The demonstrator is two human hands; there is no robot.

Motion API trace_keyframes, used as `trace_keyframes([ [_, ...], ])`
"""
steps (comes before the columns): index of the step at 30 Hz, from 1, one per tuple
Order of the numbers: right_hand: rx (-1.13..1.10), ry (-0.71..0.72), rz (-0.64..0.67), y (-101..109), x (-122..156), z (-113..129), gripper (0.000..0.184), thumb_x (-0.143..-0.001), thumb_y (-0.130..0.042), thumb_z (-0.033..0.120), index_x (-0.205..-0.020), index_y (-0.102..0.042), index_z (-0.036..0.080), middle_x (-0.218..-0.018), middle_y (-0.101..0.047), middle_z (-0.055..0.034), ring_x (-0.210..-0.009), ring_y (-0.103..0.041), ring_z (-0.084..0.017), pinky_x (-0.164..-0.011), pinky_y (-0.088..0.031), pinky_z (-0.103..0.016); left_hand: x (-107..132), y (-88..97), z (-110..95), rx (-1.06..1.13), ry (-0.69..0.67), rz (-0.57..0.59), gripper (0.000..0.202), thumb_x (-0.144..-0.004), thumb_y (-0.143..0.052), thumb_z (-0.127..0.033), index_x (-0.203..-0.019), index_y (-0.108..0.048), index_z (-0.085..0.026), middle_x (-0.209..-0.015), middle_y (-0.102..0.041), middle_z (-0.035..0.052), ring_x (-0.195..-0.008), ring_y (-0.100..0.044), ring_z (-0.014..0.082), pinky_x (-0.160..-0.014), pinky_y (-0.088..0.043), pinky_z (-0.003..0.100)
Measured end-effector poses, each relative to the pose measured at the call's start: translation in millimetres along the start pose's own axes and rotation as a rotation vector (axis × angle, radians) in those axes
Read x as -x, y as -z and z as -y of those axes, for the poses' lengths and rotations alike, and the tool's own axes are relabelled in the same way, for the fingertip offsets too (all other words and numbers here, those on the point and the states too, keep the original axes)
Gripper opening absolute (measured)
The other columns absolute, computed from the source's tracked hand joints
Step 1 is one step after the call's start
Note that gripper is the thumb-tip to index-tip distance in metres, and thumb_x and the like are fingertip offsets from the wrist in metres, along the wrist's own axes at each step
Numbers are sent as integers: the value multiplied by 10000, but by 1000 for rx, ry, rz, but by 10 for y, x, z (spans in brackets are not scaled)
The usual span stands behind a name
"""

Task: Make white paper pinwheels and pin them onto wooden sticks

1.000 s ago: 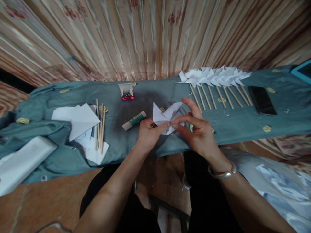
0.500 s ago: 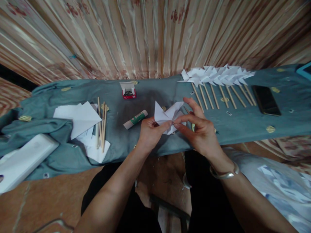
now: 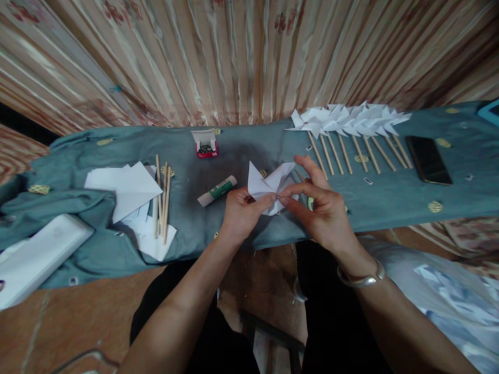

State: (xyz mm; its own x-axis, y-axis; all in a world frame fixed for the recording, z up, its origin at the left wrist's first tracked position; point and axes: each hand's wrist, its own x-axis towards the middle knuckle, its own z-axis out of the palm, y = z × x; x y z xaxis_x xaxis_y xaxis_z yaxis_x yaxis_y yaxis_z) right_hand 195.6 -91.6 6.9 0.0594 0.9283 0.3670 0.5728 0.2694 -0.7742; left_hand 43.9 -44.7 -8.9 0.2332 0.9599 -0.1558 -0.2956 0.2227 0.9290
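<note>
A white folded paper pinwheel [image 3: 275, 179] is held up over the near part of the cloth-covered table. My left hand [image 3: 242, 214] is closed on its lower left, thumb pressed on the paper close to the centre. At that centre, the thumb and forefinger of my right hand [image 3: 320, 208] pinch together, the other fingers raised. A tiny shiny spot shows between the fingertips, too small to name. Behind my right hand, a green ring-shaped thing [image 3: 310, 203] is mostly hidden. Left of my left hand lies a glue stick [image 3: 217, 191] with a green label.
An open red box [image 3: 206, 150] of small metal pieces stands farther back. Finished pinwheels [image 3: 351, 120] on sticks lie in a row at the back right, beside a black phone [image 3: 429, 160]. Paper sheets [image 3: 132, 187], wooden sticks [image 3: 166, 208] and a white box [image 3: 47, 254] are left.
Hardly anything differs. Both hands keep their hold on the pinwheel, with only a very slight shift of the right fingers at its centre and of the camera view.
</note>
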Motion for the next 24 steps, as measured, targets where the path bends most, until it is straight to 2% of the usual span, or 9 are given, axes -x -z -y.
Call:
trace_keyframes([
  [11, 9, -34, 0, -8, 4, 13, 32, -817, -672, 290, -811, -687, 262, -1472, -447, 19, -1436, -284, -270, -1175, -191, -544, -14, 24, 47, -92, -21, 2, 194, -556, -796, -284, -687, -736, -155, -691, -723, 11, -621, -622, 145, -637, -495, 267],
  [20, -19, -70, 22, 17, -4, 8, 42, -804, -684, 285, -809, -691, 244, -1467, -450, -24, -1434, -289, -280, -1167, -206, -544, 3, 53, 30, -107, -55, 87, 216, -575, -811, -306, -722, -744, -163, -729, -729, 10, -670, -631, 147, -675, -491, 260],
  [24, -37, -70, 16, 10, -1, -8, 30, -797, -691, 275, -808, -693, 247, -1462, -453, -20, -1430, -295, -279, -1162, -218, -544, 14, 53, 17, -129, -57, 88, 227, -574, -818, -295, -745, -749, -163, -750, -736, 13, -687, -640, 152, -693, -495, 264],
])
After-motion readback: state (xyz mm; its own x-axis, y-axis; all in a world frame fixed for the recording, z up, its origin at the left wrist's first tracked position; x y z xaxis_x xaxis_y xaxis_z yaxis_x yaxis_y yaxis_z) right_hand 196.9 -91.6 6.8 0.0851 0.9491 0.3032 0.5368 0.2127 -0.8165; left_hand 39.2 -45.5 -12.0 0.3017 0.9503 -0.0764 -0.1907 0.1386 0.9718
